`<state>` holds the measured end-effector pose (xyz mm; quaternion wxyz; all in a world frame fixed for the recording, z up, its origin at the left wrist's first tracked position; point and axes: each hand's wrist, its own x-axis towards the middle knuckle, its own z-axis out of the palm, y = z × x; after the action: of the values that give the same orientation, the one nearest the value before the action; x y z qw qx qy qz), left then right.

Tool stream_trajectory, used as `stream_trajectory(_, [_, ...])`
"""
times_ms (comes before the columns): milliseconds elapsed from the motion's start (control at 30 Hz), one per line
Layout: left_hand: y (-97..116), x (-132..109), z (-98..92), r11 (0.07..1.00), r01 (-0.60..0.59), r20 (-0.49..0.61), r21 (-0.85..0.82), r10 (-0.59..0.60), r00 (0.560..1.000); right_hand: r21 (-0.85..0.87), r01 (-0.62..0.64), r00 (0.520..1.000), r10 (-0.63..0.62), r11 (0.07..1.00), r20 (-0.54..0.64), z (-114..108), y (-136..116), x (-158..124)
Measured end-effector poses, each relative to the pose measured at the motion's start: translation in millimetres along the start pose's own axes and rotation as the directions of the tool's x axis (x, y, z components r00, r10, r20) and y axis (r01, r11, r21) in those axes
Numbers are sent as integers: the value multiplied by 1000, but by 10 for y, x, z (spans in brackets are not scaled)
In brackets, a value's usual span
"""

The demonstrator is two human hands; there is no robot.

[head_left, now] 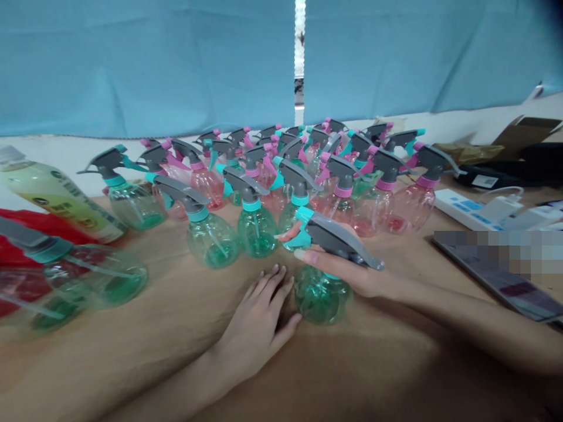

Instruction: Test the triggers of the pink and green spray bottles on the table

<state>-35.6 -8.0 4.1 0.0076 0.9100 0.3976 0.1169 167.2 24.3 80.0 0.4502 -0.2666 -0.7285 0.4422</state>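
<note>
Where the tabletop starts at far left: a yellow-green plastic bottle (55, 196) lies tilted across a red plastic bag (39, 230), and two blurred spray bottles (99, 278) lie on their sides below it on the tan tabletop (145, 346).
Left hand (253, 331): fingers slightly spread and resting on the tabletop, thumb touching the base of a green-tinted spray bottle (322, 296).
Right hand (352, 272): fingers wrap a grey-and-teal trigger sprayer head (338, 243), held tilted just above that bottle; whether the two are joined, I cannot tell.
Behind the hands: rows of upright pink and green spray bottles (308, 181) stand before a blue curtain (153, 64).
Far right: a white power strip (466, 210) and a partly pixelated tablet (497, 272).
</note>
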Motion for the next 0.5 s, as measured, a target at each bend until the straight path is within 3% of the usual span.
stream_trajectory(500, [11, 9, -7, 1000, -7, -3, -12, 6, 1000, -26, -19, 1000, 19, 999, -6, -9, 22, -15])
